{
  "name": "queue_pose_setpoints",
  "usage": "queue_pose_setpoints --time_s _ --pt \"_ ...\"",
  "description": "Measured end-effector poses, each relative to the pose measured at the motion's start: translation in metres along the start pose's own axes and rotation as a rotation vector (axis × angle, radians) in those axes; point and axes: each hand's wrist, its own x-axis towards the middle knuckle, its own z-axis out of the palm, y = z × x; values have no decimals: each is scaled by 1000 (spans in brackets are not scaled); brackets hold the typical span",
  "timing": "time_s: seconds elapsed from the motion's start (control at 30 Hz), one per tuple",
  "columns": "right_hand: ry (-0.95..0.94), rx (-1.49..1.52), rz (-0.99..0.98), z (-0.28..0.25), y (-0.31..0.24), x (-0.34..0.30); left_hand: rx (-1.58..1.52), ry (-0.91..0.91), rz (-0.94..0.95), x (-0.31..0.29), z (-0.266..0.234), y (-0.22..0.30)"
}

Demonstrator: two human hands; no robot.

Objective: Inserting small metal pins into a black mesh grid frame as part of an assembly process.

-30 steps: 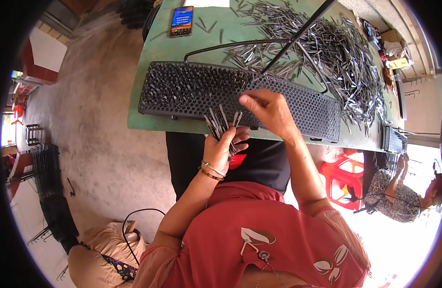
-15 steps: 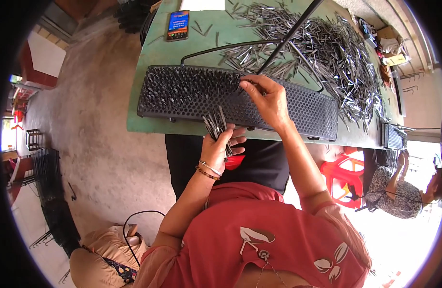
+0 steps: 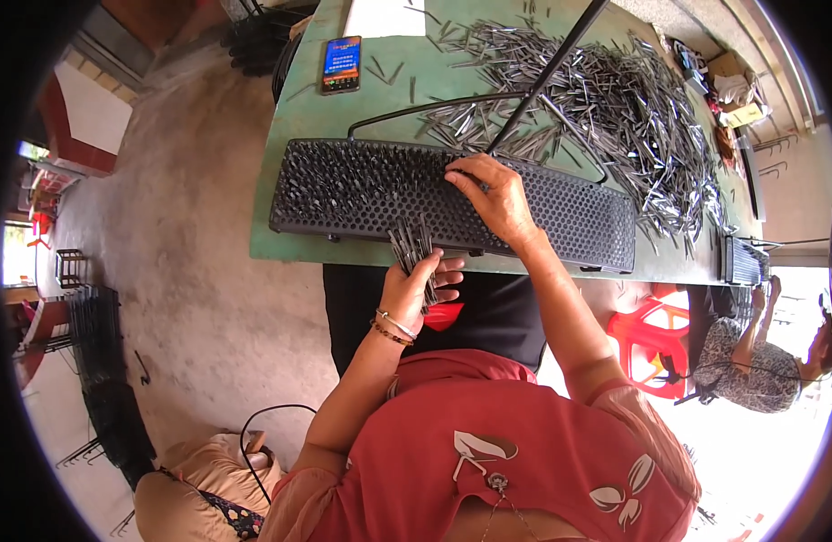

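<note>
Gripping a fanned bundle of thin, dark metal pins [image 3: 414, 248], left hand [image 3: 416, 285].

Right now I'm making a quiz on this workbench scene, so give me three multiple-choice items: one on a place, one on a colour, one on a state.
1. Where is the phone?
A. on the far left part of the table
B. on the floor
C. on the black perforated tray
2. What colour is the table?
A. white
B. green
C. red
3. What is the left hand doing?
A. resting open
B. holding the phone
C. holding a bundle of metal pins

Answers: 1 A, it lies beyond the black perforated tray near the table's left edge. 2 B, bare green top shows. 3 C, the metal pins stick up from its grip, while the right hand touches the tray.
</note>
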Motion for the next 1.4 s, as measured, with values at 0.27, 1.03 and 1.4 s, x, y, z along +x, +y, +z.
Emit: queue_pose_setpoints --time_s 0.27,1.03,1.4 --pt "16 -165 -29 6 -1 -9 110 4 -46 -1 2 5" --pt "-168 547 552 -27 -36 -57 268 -147 16 -10 29 2" --pt "-170 548 548 -34 -17 -47 167 -4 12 2 35 -6"
